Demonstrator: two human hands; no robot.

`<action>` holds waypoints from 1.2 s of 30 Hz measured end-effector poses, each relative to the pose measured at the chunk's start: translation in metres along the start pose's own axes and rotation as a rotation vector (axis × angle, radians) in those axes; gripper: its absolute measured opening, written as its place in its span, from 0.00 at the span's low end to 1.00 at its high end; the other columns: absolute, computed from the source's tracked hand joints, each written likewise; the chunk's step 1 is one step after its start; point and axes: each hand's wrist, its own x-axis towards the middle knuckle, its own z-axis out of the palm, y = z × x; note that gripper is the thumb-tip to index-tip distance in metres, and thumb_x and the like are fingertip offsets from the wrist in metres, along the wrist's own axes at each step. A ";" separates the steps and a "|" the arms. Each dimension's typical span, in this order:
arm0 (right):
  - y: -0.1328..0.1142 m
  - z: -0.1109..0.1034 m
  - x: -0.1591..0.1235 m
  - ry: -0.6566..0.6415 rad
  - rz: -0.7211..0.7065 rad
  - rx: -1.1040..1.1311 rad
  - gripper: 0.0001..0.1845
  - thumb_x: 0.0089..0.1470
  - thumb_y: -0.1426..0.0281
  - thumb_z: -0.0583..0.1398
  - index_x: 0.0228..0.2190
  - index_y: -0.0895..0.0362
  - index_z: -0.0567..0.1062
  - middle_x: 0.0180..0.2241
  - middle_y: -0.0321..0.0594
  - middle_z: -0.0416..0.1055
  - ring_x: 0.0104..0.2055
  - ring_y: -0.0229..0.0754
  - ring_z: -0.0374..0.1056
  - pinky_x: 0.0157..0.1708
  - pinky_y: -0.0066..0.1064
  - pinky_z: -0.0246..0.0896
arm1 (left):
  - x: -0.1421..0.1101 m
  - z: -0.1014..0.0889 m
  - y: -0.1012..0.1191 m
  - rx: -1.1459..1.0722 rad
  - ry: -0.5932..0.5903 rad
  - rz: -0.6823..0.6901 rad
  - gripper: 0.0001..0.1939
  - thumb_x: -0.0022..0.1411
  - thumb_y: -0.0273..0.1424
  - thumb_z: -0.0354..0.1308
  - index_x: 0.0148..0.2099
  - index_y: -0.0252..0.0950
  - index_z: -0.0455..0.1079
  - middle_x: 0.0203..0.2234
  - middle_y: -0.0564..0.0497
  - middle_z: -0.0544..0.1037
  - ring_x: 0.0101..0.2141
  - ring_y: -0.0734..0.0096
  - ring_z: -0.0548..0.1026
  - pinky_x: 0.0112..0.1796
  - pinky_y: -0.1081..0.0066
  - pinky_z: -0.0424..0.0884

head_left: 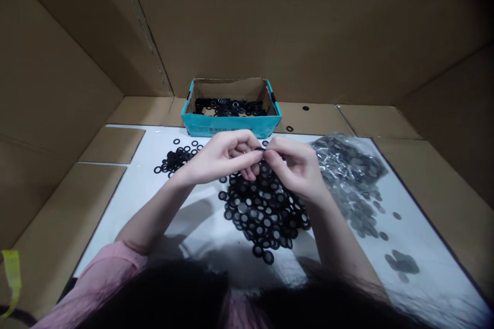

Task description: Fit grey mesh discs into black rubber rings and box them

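Observation:
My left hand [224,157] and my right hand [299,167] meet over the middle of the white work surface, fingertips pinched together. Between them is a small black ring [261,149], partly hidden by the thumbs; whether a disc sits in it I cannot tell. Below the hands lies a big heap of black rings with grey discs in their centres [266,211]. Left of my left wrist is a smaller pile of open black rings [177,158]. Thin grey discs [363,218] are spread to the right of my right forearm.
A teal cardboard box [231,124] holding many black rings stands at the back. A clear plastic bag [345,162] of grey discs lies at the right, with a few more loose discs [402,263] nearer me. Cardboard walls [289,25] enclose the white surface [131,180].

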 end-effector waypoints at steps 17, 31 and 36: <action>0.000 0.029 -0.008 0.342 0.061 -0.061 0.14 0.60 0.71 0.54 0.23 0.55 0.67 0.21 0.35 0.65 0.25 0.36 0.61 0.25 0.31 0.55 | 0.009 0.007 -0.007 -0.157 0.151 0.090 0.12 0.59 0.34 0.62 0.35 0.31 0.66 0.21 0.53 0.75 0.22 0.79 0.76 0.26 0.80 0.74; -0.004 0.023 -0.007 0.285 0.001 0.001 0.12 0.59 0.75 0.54 0.23 0.56 0.66 0.21 0.33 0.63 0.25 0.35 0.59 0.27 0.30 0.54 | -0.001 -0.001 0.004 -0.030 0.072 0.007 0.07 0.58 0.27 0.62 0.33 0.30 0.66 0.20 0.54 0.74 0.20 0.81 0.73 0.24 0.81 0.71; 0.003 0.008 -0.002 0.010 -0.086 -0.091 0.12 0.59 0.74 0.54 0.24 0.56 0.66 0.21 0.34 0.63 0.26 0.36 0.58 0.28 0.31 0.54 | -0.003 -0.006 0.005 0.189 0.081 0.042 0.07 0.57 0.28 0.63 0.32 0.28 0.70 0.20 0.56 0.70 0.22 0.84 0.69 0.22 0.84 0.63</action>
